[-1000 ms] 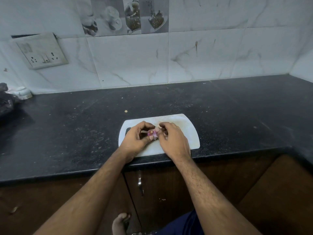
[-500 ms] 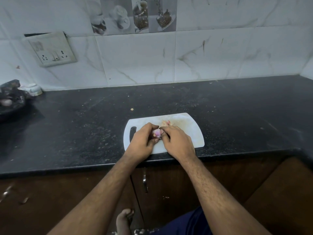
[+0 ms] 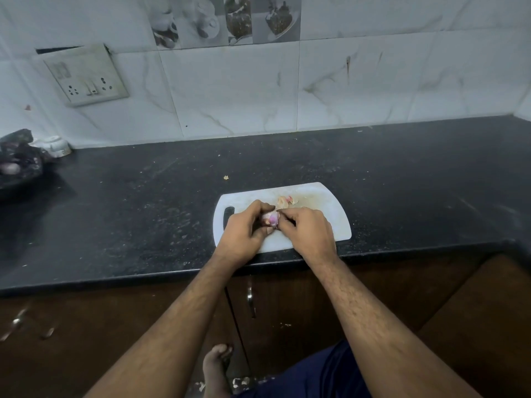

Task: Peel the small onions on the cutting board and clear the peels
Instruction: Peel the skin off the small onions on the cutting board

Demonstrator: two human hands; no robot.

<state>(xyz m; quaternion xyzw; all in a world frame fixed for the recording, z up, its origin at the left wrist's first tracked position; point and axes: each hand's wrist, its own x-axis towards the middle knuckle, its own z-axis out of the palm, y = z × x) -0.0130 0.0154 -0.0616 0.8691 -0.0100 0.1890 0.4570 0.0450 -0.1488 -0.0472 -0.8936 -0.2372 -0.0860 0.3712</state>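
A white cutting board point(image 3: 330, 214) lies on the black counter near its front edge. Over the board, my left hand point(image 3: 244, 231) grips a small pinkish-purple onion point(image 3: 271, 218). My right hand point(image 3: 307, 232) pinches at the onion's right side with its fingertips. The two hands hide most of the onion. A few pale and pink peels point(image 3: 287, 201) lie on the board just behind my hands.
The black counter point(image 3: 143, 211) stretches wide on both sides. A dark bag with purple onions point(image 3: 17, 162) and a small white bowl point(image 3: 56, 145) sit at the far left by the wall. A crumb point(image 3: 226, 177) lies behind the board. Brown cabinet doors are below.
The camera view shifted, so the board sits a little further right. Both hands stay together on the onion, and the loose peels behind them have come into sight.
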